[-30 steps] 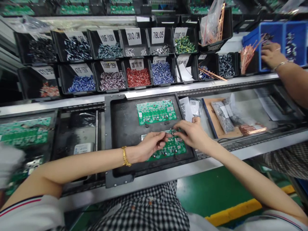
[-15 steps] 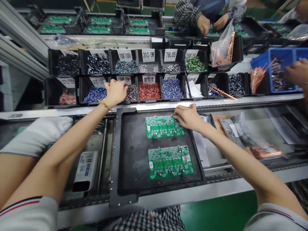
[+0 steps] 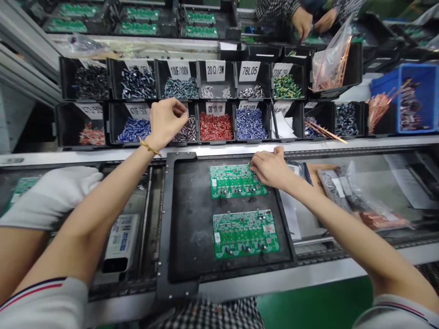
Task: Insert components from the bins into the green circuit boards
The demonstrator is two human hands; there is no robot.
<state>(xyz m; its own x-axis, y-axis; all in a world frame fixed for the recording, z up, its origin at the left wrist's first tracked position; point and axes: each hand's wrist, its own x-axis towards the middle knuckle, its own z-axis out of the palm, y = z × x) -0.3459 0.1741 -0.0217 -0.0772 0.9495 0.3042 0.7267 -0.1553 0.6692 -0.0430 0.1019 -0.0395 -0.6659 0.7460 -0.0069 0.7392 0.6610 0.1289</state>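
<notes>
My left hand (image 3: 167,121), with a yellow bracelet at the wrist, is over a black bin of small dark capacitors (image 3: 187,130). Its thumb and fingertips are pinched together; what is between them is too small to make out. My right hand (image 3: 270,169) rests at the right end of the upper green circuit board (image 3: 235,182), its fingers curled and their tips partly hidden. A second green circuit board (image 3: 245,235) lies below it in the same black tray (image 3: 190,219). Both boards carry small parts along their lower edges.
Beside my left forearm is another person's white-gloved hand (image 3: 65,192). Labelled bins hold red components (image 3: 216,126), blue components (image 3: 252,124) and others. A white box (image 3: 122,237) lies left of the tray; bagged parts (image 3: 346,187) lie right. Across the line are another person's hands (image 3: 313,23).
My left hand has lifted slightly from the capacitor bin, with its fingertips now pinched. My right hand stays at the upper board. A hand at the blue bin has left view; the view has shifted slightly.
</notes>
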